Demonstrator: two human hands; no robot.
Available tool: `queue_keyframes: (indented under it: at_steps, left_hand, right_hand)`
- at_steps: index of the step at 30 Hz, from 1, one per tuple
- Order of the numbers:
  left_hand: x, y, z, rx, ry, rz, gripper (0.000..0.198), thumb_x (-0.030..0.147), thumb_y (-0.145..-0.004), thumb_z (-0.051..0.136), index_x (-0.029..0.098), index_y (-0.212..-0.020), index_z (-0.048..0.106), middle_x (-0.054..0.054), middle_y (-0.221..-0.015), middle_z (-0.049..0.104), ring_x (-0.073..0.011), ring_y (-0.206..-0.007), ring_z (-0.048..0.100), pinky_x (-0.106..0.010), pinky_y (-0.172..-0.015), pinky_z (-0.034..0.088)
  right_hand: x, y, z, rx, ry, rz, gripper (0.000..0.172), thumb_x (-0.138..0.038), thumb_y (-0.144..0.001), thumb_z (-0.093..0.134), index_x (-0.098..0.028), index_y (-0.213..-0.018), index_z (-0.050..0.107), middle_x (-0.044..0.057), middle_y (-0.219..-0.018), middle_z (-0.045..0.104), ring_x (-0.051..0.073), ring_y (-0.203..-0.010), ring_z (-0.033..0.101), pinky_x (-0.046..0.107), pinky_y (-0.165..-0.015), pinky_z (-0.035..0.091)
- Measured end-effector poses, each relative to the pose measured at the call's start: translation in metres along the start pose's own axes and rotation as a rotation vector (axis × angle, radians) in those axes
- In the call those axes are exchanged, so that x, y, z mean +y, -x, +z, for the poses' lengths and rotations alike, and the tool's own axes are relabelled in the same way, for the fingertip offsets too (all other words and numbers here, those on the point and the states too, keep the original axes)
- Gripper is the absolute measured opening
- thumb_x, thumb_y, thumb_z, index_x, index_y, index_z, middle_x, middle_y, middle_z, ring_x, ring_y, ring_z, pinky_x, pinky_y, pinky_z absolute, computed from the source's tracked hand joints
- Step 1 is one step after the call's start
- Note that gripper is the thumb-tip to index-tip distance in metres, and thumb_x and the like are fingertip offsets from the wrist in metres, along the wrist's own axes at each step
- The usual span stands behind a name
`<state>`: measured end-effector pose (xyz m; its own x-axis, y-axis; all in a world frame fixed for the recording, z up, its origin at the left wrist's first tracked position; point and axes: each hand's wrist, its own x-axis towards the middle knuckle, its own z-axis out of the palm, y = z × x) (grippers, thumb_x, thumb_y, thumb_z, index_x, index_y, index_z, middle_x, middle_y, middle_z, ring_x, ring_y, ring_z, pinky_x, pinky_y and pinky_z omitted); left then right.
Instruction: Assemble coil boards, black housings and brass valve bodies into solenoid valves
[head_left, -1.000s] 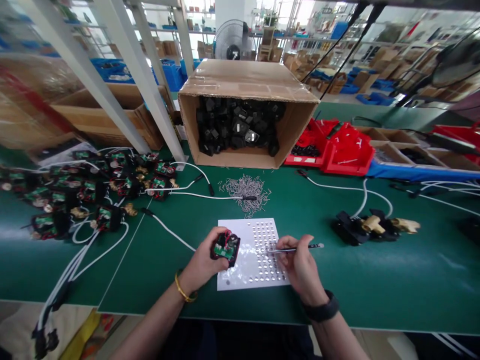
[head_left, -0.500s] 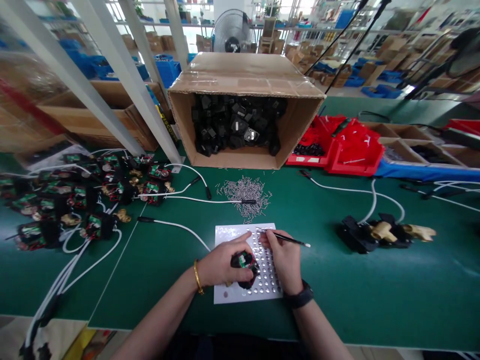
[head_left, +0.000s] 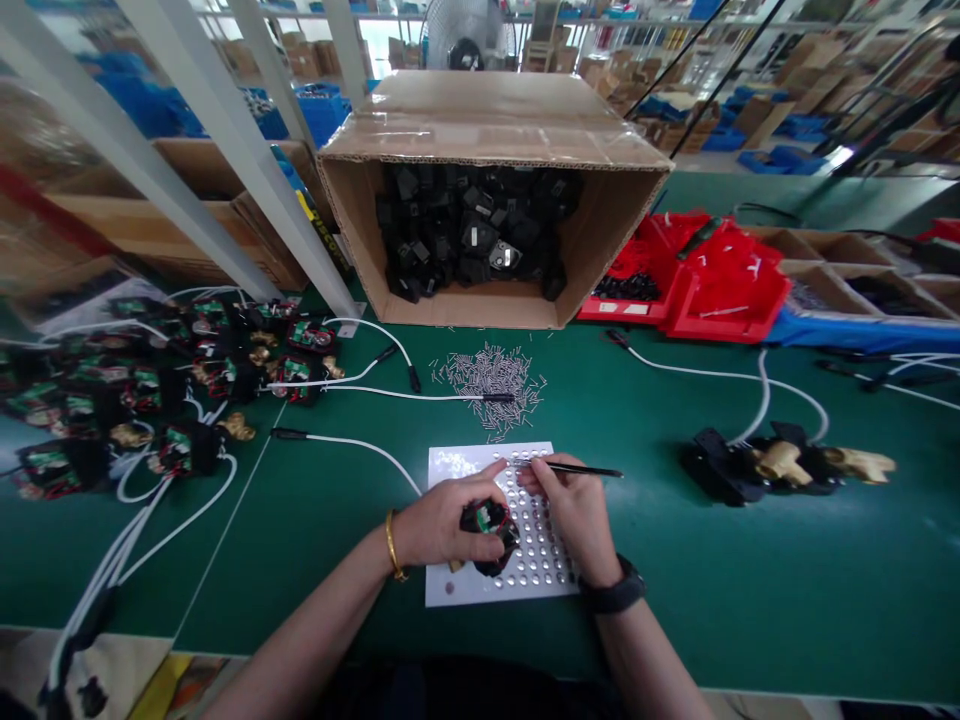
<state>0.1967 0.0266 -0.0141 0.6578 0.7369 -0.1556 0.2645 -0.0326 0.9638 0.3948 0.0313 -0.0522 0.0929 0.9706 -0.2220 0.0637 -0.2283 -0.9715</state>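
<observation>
Now holding nearly steady over the white dotted sheet (head_left: pixel 465 590) after moving inward: left hand (head_left: pixel 442 522) closed around the black module (head_left: pixel 489 525), right hand (head_left: pixel 574 510) pinching the tweezers (head_left: pixel 577 468) beside it.

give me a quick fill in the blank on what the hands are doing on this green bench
1. The left hand grips a small black module with a ____ circuit board showing.
2. The right hand holds thin black tweezers over the white sheet of ____ dots.
3. The big cardboard box lying on its side is filled with ____ plastic parts.
4. The loose pile of small metal pins lies between the sheet and the ____.

Missing words: green; silver; black; box
</observation>
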Motion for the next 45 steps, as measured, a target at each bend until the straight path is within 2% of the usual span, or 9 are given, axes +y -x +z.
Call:
queue_keyframes:
  at_steps: [3, 6, 9, 12, 16, 19, 22, 27, 45]
  left_hand:
    - [-0.001, 0.002, 0.000, 0.010, 0.007, 0.008, 0.037, 0.045, -0.070, 0.067, 0.021, -0.098, 0.063, -0.010, -0.143, 0.036, -0.0283, -0.133, 0.030, -0.040, -0.104, 0.031]
    - [-0.004, 0.010, 0.003, 0.090, 0.025, 0.021, 0.046, 0.049, -0.064, 0.072, 0.021, -0.100, 0.063, -0.012, -0.134, 0.048, -0.0297, -0.125, 0.042, -0.041, -0.102, 0.033]
    - [-0.008, 0.019, 0.010, 0.323, 0.084, 0.049, 0.063, 0.049, -0.056, 0.077, 0.021, -0.107, 0.057, -0.013, -0.128, 0.051, -0.0304, -0.119, 0.047, -0.043, -0.100, 0.036]
    - [-0.010, 0.023, 0.018, 0.574, 0.107, 0.087, 0.066, 0.042, -0.058, 0.079, 0.021, -0.112, 0.048, -0.015, -0.135, 0.040, -0.0312, -0.124, 0.041, -0.045, -0.101, 0.035]
    - [-0.012, 0.020, 0.024, 0.727, -0.033, 0.129, 0.075, 0.026, -0.061, 0.078, 0.022, -0.123, 0.035, -0.014, -0.137, 0.032, -0.0313, -0.128, 0.034, -0.048, -0.104, 0.031]
    - [-0.014, 0.018, 0.029, 0.757, -0.121, 0.126, 0.087, 0.021, -0.061, 0.077, 0.022, -0.131, 0.025, -0.014, -0.136, 0.032, -0.0307, -0.128, 0.033, -0.050, -0.107, 0.027]
    - [-0.017, 0.020, 0.033, 0.789, -0.161, 0.169, 0.082, 0.022, -0.060, 0.078, 0.022, -0.127, 0.030, -0.014, -0.136, 0.033, -0.0307, -0.128, 0.034, -0.050, -0.105, 0.029]
    - [-0.022, 0.026, 0.034, 0.790, -0.147, 0.186, 0.069, 0.026, -0.062, 0.078, 0.022, -0.118, 0.038, -0.015, -0.137, 0.032, -0.0320, -0.128, 0.034, -0.052, -0.101, 0.034]
    - [-0.020, 0.026, 0.037, 0.806, -0.201, 0.203, 0.078, 0.027, -0.063, 0.078, 0.025, -0.127, 0.033, -0.012, -0.136, 0.033, -0.0301, -0.129, 0.032, -0.051, -0.106, 0.029]
  right_hand:
    - [0.000, 0.001, 0.000, -0.020, -0.006, 0.000, 0.034, -0.048, -0.073, 0.067, -0.015, -0.078, 0.062, 0.008, -0.069, 0.069, 0.020, -0.062, 0.066, 0.031, -0.058, 0.053]
    - [0.001, 0.003, 0.001, -0.018, -0.031, -0.010, 0.032, -0.046, -0.074, 0.066, -0.016, -0.083, 0.060, 0.007, -0.072, 0.069, 0.020, -0.065, 0.066, 0.029, -0.060, 0.053]
    - [0.003, 0.005, 0.004, 0.024, -0.109, -0.023, 0.030, -0.043, -0.072, 0.070, -0.017, -0.081, 0.057, 0.005, -0.068, 0.069, 0.018, -0.063, 0.067, 0.028, -0.059, 0.052]
    - [0.002, 0.006, 0.003, 0.047, -0.200, -0.005, 0.032, -0.041, -0.068, 0.074, -0.016, -0.080, 0.057, 0.006, -0.069, 0.069, 0.021, -0.065, 0.068, 0.032, -0.061, 0.055]
    - [-0.014, 0.015, 0.000, 0.019, -0.480, 0.099, 0.032, -0.038, -0.067, 0.076, -0.017, -0.084, 0.059, 0.010, -0.082, 0.072, 0.024, -0.079, 0.069, 0.035, -0.069, 0.056]
    - [-0.035, 0.032, 0.005, -0.105, -0.648, 0.185, 0.025, -0.037, -0.070, 0.074, -0.019, -0.081, 0.059, 0.009, -0.082, 0.072, 0.023, -0.085, 0.068, 0.036, -0.075, 0.054]
    - [-0.048, 0.048, 0.017, -0.160, -0.678, 0.200, 0.022, -0.035, -0.069, 0.075, -0.020, -0.074, 0.059, 0.007, -0.078, 0.072, 0.023, -0.083, 0.068, 0.038, -0.080, 0.052]
    - [-0.046, 0.054, 0.031, -0.092, -0.600, 0.151, 0.025, -0.033, -0.062, 0.079, -0.018, -0.067, 0.061, 0.007, -0.080, 0.071, 0.020, -0.077, 0.066, 0.035, -0.079, 0.050]
    - [-0.041, 0.054, 0.035, -0.069, -0.570, 0.111, 0.021, -0.032, -0.065, 0.077, -0.018, -0.069, 0.062, 0.006, -0.084, 0.070, 0.018, -0.077, 0.065, 0.034, -0.081, 0.048]
